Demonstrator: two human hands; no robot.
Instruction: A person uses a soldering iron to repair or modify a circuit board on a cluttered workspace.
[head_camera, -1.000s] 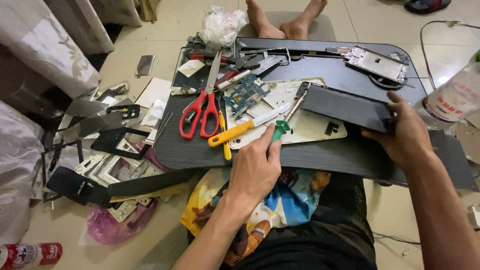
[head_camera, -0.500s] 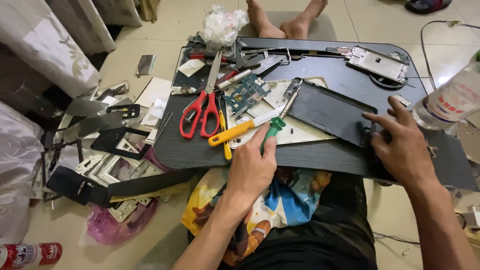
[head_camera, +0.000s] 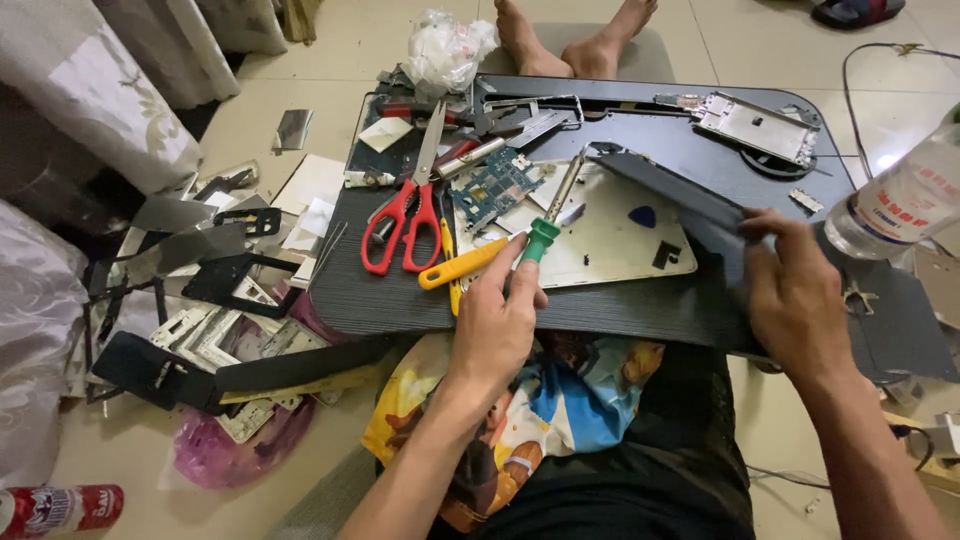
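Note:
My left hand (head_camera: 497, 318) grips the green handle of a screwdriver (head_camera: 545, 232) whose shaft points up across a pale back plate (head_camera: 610, 250) on the dark lap table (head_camera: 390, 290). My right hand (head_camera: 795, 295) holds the near end of a dark flat panel (head_camera: 665, 187), lifted at a slant over the plate's right side. A blue pick (head_camera: 643, 215) lies on the plate. A green circuit board (head_camera: 496, 187) and a yellow-handled tool (head_camera: 462, 265) lie just left of the screwdriver.
Red-handled scissors (head_camera: 405, 225), a metal frame (head_camera: 758, 125) and small parts lie on the table. A plastic bottle (head_camera: 900, 200) stands at right. Dark frames and panels (head_camera: 200, 290) litter the floor at left. Bare feet (head_camera: 575, 40) rest beyond the table.
My right hand slid the dark panel rightward and toward me, uncovering more of the pale plate. My left hand closed around the green screwdriver handle.

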